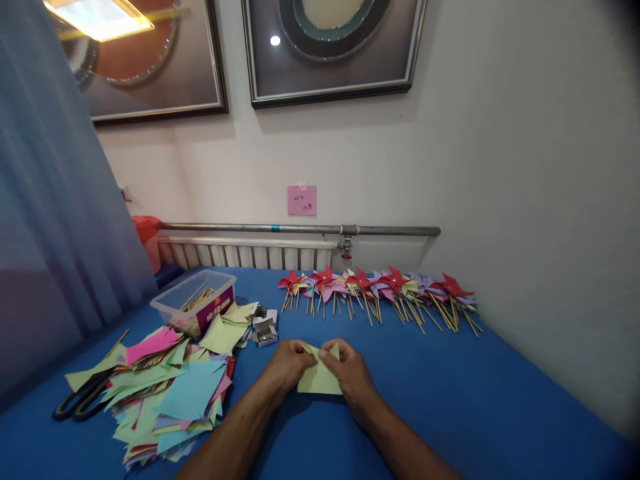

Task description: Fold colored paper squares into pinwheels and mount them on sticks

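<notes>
A pale yellow-green paper square (320,380) is held between my two hands above the blue table cover. My left hand (291,363) pinches its upper left part, and my right hand (349,373) grips the upper right side with thumb and fingers. One corner stands up beside the right fingers. Left of my hands lies a heap of cut coloured paper (193,390). Small open boxes (265,331) stand just beyond my left hand; shiny bits in them are too small to name. Finished paper pinwheels (363,281) on sticks lie in a row at the back.
A clear plastic tub (193,297) with thin sticks stands at the back left. Black-handled scissors (83,397) lie by the paper heap. A metal pipe (300,230) and radiator run along the wall behind the table (425,393). A blue curtain (65,187) hangs at the left.
</notes>
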The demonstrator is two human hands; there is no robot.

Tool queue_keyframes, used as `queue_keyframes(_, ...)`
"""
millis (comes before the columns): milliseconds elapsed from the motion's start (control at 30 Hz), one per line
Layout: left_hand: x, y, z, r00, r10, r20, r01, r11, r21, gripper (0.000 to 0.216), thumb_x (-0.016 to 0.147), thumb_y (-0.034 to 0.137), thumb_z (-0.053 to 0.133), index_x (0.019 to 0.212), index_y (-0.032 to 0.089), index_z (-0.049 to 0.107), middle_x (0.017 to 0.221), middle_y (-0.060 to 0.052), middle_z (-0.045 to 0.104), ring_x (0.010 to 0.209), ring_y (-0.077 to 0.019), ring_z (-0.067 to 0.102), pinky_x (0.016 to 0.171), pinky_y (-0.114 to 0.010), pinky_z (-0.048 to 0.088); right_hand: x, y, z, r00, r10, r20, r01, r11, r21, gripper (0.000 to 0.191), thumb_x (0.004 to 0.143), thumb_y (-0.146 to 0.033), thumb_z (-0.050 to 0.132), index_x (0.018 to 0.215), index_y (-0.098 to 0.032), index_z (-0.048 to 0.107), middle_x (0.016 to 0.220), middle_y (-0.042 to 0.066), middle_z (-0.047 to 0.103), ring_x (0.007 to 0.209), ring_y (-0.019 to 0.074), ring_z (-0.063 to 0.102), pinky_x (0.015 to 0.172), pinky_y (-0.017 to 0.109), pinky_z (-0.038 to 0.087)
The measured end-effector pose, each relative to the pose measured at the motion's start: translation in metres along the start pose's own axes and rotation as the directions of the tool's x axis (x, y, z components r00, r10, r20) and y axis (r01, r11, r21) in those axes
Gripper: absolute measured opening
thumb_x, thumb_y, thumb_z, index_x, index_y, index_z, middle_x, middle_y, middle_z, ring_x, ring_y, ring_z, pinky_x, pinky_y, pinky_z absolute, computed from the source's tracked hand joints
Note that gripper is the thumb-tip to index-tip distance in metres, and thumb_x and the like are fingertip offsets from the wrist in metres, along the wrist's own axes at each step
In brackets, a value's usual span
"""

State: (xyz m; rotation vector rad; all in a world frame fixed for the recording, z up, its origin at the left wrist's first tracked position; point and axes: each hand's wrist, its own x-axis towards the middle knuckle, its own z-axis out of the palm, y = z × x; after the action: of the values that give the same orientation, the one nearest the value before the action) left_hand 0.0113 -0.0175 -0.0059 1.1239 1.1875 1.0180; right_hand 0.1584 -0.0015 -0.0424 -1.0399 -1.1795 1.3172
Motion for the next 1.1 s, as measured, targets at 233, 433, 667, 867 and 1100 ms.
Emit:
queue_keyframes(233, 0.001, -0.002, 0.000, 0.999, 0.000, 0.040, 0.001, 1.000, -0.031, 0.012, 0.059, 0.026, 0.071, 0.063, 0.016, 0.065, 0.060, -0.003, 0.065, 0.054, -0.0145, 0.055, 0.058, -0.027, 0.040, -0.008, -0.011, -0.001, 0.999, -0.039, -0.021, 0.037, 0.995, -0.089, 0.031, 0.068, -0.048, 0.077, 0.072, -0.022, 0.060, 0.057, -0.006, 0.055, 0.054, 0.0131, 0.047, 0.053, 0.025, 0.036)
queue_keyframes(433, 0.004, -0.004, 0.000, 1.000, -0.018, 0.016, 0.019, 0.999, -0.027, 0.011, 0.059, 0.025, 0.069, 0.061, 0.015, 0.064, 0.058, -0.002, 0.064, 0.053, -0.0131, 0.053, 0.055, -0.025, 0.038, -0.011, -0.016, 0.002, 0.997, -0.059, -0.045, 0.055, 0.993, -0.103, 0.027, 0.071, -0.046, 0.075, 0.072, -0.024, 0.060, 0.057, -0.006, 0.054, 0.052, 0.0140, 0.047, 0.053, 0.026, 0.037)
queue_keyframes(667, 0.000, 0.001, 0.003, 1.000, -0.016, -0.025, 0.015, 0.999, -0.039, 0.016, 0.059, 0.027, 0.073, 0.059, 0.017, 0.060, 0.057, 0.000, 0.063, 0.052, -0.0123, 0.051, 0.054, -0.024, 0.035, -0.011, -0.015, 0.002, 0.992, -0.094, -0.087, 0.081, 0.986, -0.146, 0.024, 0.072, -0.045, 0.073, 0.073, -0.024, 0.061, 0.059, -0.004, 0.057, 0.055, 0.0167, 0.051, 0.052, 0.028, 0.040)
queue_keyframes(867, 0.002, -0.003, 0.002, 1.000, 0.022, 0.018, -0.021, 0.998, -0.067, 0.040, 0.060, 0.045, 0.083, 0.059, 0.017, 0.055, 0.052, 0.003, 0.054, 0.050, -0.0082, 0.041, 0.052, -0.023, 0.029, -0.013, -0.020, -0.001, 0.978, -0.162, -0.131, 0.123, 0.957, -0.263, 0.017, 0.074, -0.041, 0.069, 0.073, -0.026, 0.062, 0.060, -0.003, 0.059, 0.059, 0.0191, 0.054, 0.055, 0.029, 0.040)
queue_keyframes(1100, 0.006, -0.008, 0.002, 1.000, 0.007, 0.017, -0.006, 0.999, -0.047, 0.043, 0.055, 0.046, 0.087, 0.064, 0.015, 0.058, 0.060, -0.001, 0.062, 0.053, -0.0108, 0.051, 0.055, -0.025, 0.035, -0.016, -0.024, 0.001, 0.974, -0.176, -0.143, 0.123, 0.940, -0.318, 0.015, 0.074, -0.039, 0.069, 0.071, -0.026, 0.062, 0.061, -0.002, 0.061, 0.060, 0.0198, 0.056, 0.057, 0.030, 0.041)
